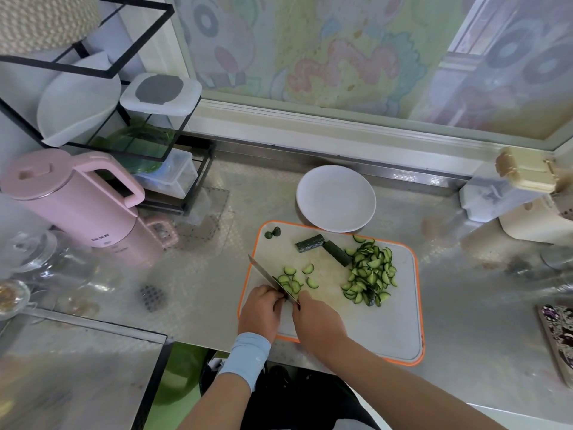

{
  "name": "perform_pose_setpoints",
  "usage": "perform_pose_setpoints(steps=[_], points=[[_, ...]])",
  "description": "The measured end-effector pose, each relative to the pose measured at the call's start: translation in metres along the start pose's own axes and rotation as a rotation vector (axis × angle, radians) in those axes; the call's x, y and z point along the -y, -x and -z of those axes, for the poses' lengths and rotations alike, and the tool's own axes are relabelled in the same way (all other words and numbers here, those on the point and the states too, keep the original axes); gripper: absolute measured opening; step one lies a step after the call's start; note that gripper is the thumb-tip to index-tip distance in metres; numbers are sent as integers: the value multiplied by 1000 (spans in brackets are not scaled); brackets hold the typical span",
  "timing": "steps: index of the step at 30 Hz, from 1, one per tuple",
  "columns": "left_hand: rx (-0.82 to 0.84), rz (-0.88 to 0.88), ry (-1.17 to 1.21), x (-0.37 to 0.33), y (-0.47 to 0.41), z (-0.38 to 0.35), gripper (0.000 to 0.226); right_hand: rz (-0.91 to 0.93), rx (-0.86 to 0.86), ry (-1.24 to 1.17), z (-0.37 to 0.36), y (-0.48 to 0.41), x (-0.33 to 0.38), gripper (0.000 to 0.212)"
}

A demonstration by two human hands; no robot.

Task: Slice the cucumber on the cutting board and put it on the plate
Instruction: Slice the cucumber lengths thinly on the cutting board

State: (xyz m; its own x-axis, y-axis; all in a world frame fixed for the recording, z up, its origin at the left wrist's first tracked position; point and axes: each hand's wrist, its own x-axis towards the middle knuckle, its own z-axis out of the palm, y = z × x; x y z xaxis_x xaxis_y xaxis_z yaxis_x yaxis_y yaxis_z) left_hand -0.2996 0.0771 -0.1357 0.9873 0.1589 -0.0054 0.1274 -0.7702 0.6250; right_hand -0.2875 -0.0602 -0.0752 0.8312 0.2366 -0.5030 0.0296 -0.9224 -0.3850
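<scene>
- embossed sheet-metal worktop [217, 274]: shiny, with a fine diamond pattern and soft reflections.
- pale grey cutting board with an orange rim [372, 330]: a rounded rectangle with a matte face, lying flat on the worktop.
- round white plate [336, 198]: smooth and shallow, on the worktop at the board's far edge, touching or just overlapping the rim.
- cucumber, uncut chunks [310, 243]: two short cylinders with dark green bumpy skin, meeting end to end in a shallow v at the far middle of the board.
- heap of half-moon cucumber slices [370, 274]: thin, with pale green flesh and a dark rind edge, piled loosely on the board's right side.
- loose half-moon slices [291, 279]: a handful scattered flat at the near left of the board, just beside the blade.
- two small dark cucumber end caps [273, 233]: in the board's far left corner.
- broad steel knife [263, 271]: flat grey blade, tip pointing far-left, edge down among the loose slices.
- right hand [316, 324]: closed round the knife's handle, which is hidden under the palm.
- left hand [262, 311]: pale blue fabric cuff at the wrist. fingers are curled with the knuckles against the blade's flat. whatever lies under them is hidden, so i cannot tell the grip.
- pink plastic kettle [71, 197]: smooth and matte with a looped handle, at the left, well apart from the board.
- black wire rack [93, 72]: thin square-section frame behind the kettle.
</scene>
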Motion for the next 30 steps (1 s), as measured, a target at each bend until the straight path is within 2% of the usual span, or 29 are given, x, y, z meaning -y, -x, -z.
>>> perform_pose_setpoints(steps=[22, 30], points=[[-19, 4, 38, 3, 0, -2, 4, -6, -31, 11, -2, 20, -9, 16], [-14, 1, 38, 3, 1, -1, 6, -31, 34, 6, -4, 5, -1, 10]])
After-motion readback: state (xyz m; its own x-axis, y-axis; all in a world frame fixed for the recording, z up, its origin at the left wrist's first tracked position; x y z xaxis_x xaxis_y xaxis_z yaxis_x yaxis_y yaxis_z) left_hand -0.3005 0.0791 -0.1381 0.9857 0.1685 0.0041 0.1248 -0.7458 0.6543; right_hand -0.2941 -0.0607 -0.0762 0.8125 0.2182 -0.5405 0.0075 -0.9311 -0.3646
